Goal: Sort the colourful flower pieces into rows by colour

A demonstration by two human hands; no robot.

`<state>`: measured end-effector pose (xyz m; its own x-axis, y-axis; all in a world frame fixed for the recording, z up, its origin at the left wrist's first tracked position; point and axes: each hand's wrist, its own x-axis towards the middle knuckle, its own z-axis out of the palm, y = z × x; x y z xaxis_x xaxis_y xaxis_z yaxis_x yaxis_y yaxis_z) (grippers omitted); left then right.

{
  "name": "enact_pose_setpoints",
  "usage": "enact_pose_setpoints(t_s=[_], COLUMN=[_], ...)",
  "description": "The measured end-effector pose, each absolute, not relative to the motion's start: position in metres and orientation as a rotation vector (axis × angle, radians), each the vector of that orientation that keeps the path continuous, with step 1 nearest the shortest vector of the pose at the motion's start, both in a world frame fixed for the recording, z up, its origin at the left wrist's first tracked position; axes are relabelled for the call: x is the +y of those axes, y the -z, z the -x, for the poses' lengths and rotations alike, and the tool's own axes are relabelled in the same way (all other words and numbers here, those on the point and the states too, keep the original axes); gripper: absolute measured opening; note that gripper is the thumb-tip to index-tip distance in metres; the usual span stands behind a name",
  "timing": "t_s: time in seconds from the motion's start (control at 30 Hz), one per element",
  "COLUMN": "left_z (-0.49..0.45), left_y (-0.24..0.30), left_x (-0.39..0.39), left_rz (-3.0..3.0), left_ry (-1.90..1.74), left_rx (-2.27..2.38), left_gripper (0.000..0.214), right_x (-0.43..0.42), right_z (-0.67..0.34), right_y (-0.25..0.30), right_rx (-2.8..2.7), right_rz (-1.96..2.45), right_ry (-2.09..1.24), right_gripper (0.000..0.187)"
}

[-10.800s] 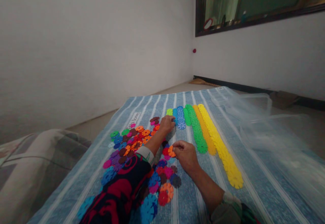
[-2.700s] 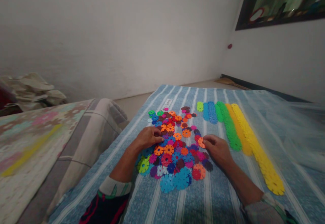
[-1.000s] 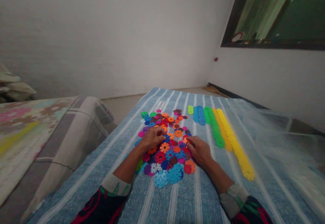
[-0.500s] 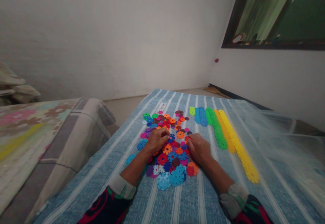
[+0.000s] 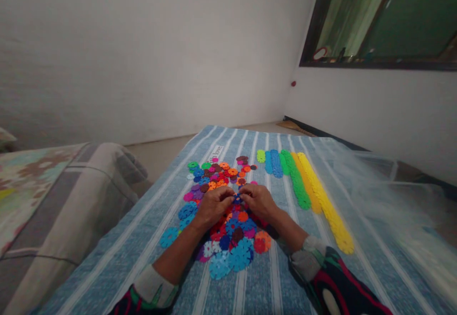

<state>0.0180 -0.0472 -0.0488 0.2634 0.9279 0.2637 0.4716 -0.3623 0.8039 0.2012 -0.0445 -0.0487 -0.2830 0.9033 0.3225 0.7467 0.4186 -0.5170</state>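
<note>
A loose pile of coloured plastic snowflake discs lies on a blue striped cloth. My left hand and my right hand meet over the middle of the pile, fingertips pinched together on a small blue disc. To the right lie sorted rows of discs: a short light green row, a blue row, a green row, an orange row and a long yellow row. Larger blue discs sit at the near edge of the pile.
A folded grey and patterned blanket lies left of the cloth. A clear plastic bag spreads over the cloth's right side. White walls stand behind, with a dark-framed window at the upper right.
Both hands have come together at the centre of the pile, the right hand moving left until the fingertips meet on a blue disc. The camera view has shifted slightly right.
</note>
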Motion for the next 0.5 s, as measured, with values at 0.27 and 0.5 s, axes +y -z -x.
enact_pose_setpoints(t_s=[0.27,0.5], left_z=[-0.015,-0.016], left_y=[0.043,0.038], left_x=[-0.049,-0.051], left_rz=[-2.037,-2.139], left_ry=[-0.979,-0.892], left_rx=[1.36,1.342], left_gripper=[0.024,0.024], right_x=[0.003,0.02], right_z=[-0.294,-0.325], right_y=[0.034,0.043], right_rx=[-1.891,-1.871], right_rz=[1.901,2.071], right_ry=[-0.137,-0.059], right_gripper=[0.022,0.023])
